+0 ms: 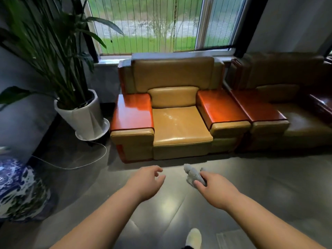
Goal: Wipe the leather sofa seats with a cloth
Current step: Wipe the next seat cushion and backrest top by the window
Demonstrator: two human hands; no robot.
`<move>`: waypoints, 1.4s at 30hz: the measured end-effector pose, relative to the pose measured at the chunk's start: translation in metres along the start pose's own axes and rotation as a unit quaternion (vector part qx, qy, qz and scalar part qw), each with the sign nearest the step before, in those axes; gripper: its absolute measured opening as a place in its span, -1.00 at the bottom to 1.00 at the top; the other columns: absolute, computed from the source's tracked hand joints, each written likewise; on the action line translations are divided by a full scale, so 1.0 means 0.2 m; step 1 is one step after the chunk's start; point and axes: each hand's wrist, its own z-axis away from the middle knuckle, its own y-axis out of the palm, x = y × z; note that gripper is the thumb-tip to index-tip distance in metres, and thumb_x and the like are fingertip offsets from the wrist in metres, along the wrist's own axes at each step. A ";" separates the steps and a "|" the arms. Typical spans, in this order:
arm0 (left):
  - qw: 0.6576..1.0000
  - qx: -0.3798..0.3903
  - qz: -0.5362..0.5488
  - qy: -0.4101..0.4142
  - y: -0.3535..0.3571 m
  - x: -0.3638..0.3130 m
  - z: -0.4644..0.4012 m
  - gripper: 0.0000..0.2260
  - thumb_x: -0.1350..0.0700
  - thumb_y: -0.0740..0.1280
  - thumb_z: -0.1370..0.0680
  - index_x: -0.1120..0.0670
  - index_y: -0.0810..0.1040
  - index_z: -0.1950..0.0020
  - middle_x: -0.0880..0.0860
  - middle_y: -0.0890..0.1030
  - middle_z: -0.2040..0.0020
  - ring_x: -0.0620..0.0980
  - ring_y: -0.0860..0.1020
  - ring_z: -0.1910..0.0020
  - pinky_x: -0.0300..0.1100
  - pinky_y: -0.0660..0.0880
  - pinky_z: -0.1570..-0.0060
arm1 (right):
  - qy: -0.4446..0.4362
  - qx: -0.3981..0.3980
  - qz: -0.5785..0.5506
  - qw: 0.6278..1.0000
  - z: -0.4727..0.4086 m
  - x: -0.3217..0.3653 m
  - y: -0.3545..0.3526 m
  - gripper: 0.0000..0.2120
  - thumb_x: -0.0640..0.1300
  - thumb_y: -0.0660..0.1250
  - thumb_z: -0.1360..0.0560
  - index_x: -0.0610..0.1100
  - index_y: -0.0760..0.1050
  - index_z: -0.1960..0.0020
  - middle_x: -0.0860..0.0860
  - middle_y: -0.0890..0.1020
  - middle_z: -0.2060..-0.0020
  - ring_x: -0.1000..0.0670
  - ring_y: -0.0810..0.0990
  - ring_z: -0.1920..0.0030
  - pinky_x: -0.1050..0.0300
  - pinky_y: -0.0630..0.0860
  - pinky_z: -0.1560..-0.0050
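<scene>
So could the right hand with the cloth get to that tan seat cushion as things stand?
Probably not yet: the right hand, gripping the cloth, hangs over bare floor short of the seat cushion. Nothing blocks it.

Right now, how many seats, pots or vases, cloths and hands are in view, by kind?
Leather seats: 2, a tan armchair and a darker sofa beside it
Pots or vases: 2, a white plant pot and a blue-and-white vase
Cloths: 1, a grey cloth
Hands: 2, left hand and right hand
Total: 7
</scene>
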 end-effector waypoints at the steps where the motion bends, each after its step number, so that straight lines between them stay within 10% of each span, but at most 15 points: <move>1: 1.000 -0.001 -0.003 -0.002 -0.01 0.00 -0.08 -0.61 -0.20 0.23 -0.67 -0.13 0.52 -0.47 -0.12 0.62 -0.32 -0.10 0.60 -0.22 -0.08 0.59 -0.22 | 0.000 0.005 -0.003 1.000 -0.07 -0.02 -0.01 -0.74 0.23 0.17 -0.63 0.09 0.50 -0.08 0.06 0.64 -0.11 0.06 0.60 0.08 0.03 0.58 0.06; 12: 0.998 0.004 -0.047 -0.039 -0.18 -0.18 -1.03 -0.63 -0.19 0.28 -0.67 -0.12 0.55 -0.44 -0.13 0.66 -0.25 -0.14 0.62 -0.16 -0.15 0.61 -0.16 | -0.012 0.057 -0.039 0.998 -1.04 -0.29 -0.29 -0.71 0.20 0.19 -0.65 0.11 0.51 -0.26 0.10 0.59 -0.22 0.10 0.59 -0.09 0.11 0.58 -0.13; 25: 0.996 0.025 -0.051 -0.072 -0.37 -0.28 -1.93 -0.63 -0.19 0.26 -0.66 -0.11 0.57 -0.42 -0.12 0.68 -0.20 -0.13 0.63 -0.12 -0.06 0.63 -0.18 | 0.015 0.087 -0.076 0.993 -1.96 -0.50 -0.56 -0.81 0.21 0.20 -0.63 0.13 0.47 -0.06 0.12 0.61 0.09 0.13 0.59 0.08 0.05 0.59 0.02; 32: 0.995 0.061 -0.061 -0.056 -0.52 -0.11 -2.51 -0.60 -0.17 0.22 -0.67 -0.07 0.55 -0.45 -0.07 0.65 -0.30 -0.03 0.61 -0.23 -0.09 0.55 -0.25 | 0.046 0.103 -0.074 0.991 -2.42 -0.46 -0.54 -0.67 0.25 0.17 -0.60 0.08 0.53 -0.16 0.09 0.63 -0.13 0.02 0.64 -0.03 0.02 0.57 -0.06; 42: 0.970 0.158 -0.183 0.010 -0.94 0.27 -3.44 -0.61 -0.16 0.18 -0.68 -0.06 0.55 -0.43 -0.03 0.64 -0.30 0.02 0.60 -0.24 -0.10 0.56 -0.18 | 0.169 0.109 -0.124 0.972 -3.04 -0.24 -0.50 -0.73 0.16 0.20 -0.65 0.10 0.32 0.18 0.09 0.50 0.31 0.05 0.49 0.24 0.11 0.37 0.25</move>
